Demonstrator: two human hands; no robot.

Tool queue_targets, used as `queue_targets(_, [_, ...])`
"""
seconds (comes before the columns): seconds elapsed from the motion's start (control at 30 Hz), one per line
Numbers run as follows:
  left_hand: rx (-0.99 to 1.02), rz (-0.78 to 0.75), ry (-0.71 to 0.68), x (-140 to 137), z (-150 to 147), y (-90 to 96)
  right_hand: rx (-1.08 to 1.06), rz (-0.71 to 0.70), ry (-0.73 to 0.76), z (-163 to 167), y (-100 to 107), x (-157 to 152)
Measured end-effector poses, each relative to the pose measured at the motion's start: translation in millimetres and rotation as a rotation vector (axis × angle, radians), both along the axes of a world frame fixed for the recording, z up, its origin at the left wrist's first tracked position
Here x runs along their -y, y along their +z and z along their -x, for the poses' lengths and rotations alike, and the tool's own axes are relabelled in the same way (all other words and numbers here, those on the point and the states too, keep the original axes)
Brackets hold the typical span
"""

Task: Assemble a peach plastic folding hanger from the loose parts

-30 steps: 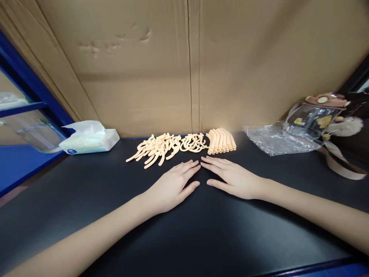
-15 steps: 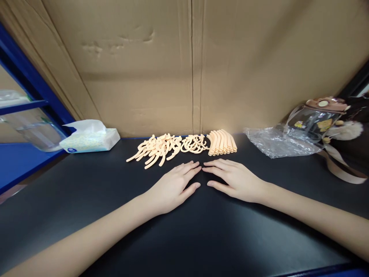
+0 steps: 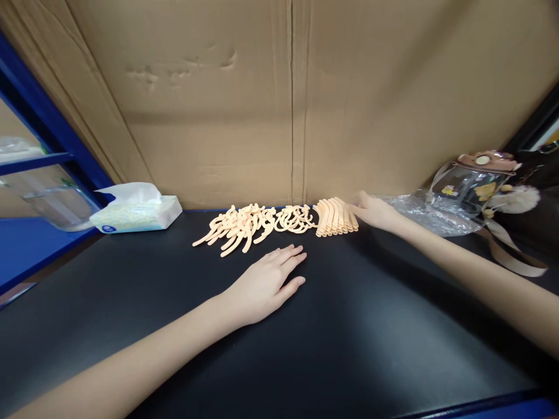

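1. Peach-coloured curved rods (image 3: 240,226) are heaped left of centre, some laid across others; contact with them is best avoided, as they could probably be scattered easily.
2. Just below the heap, the left hand (image 3: 261,286) is rested palm down, its fingers loosely together and its thumb held apart; nothing is grasped.
3. Thin curled pieces (image 3: 292,220) are gathered near the centre, between the rods and the tubes.
4. Peach tubes (image 3: 335,215) are stacked in neat rows right of centre, open ends turned towards the bottom of the frame. If one is lifted, a light pinch on an outer tube would likely be least disturbing to the stack.
5. At the right end of the stack, the right hand (image 3: 376,212) is seen blurred; whether its fingers are apart, together or closed on a tube cannot be told.
6. Smooth and black, the surface (image 3: 279,366) is spread across the lower frame. At left a blue frame (image 3: 35,107) and a tissue pack (image 3: 135,214) are seen; cardboard (image 3: 209,134) is stood behind; at right a clear plastic bag (image 3: 449,222) is laid near a bottle (image 3: 463,191).
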State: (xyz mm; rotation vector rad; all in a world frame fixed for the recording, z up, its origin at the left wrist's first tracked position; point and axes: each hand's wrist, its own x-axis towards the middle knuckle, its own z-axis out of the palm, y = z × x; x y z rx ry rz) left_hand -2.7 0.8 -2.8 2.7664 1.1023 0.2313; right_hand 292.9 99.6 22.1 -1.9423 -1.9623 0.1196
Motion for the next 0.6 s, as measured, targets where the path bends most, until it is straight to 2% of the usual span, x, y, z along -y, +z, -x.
queue_targets(0.2, [-0.007, 0.021, 0.009, 0, 0, 0.5, -0.075, 0.029, -0.076, 3, -21, -10])
queue_targets(0.33, [0.0, 0.011, 0.006, -1, 1, -0.6, -0.086, 0.035, -0.119, 5, -21, -11])
queue_targets(0.6, [0.01, -0.007, -0.004, -1, 1, -2.7, -0.091, 0.041, -0.111, 3, -21, -13])
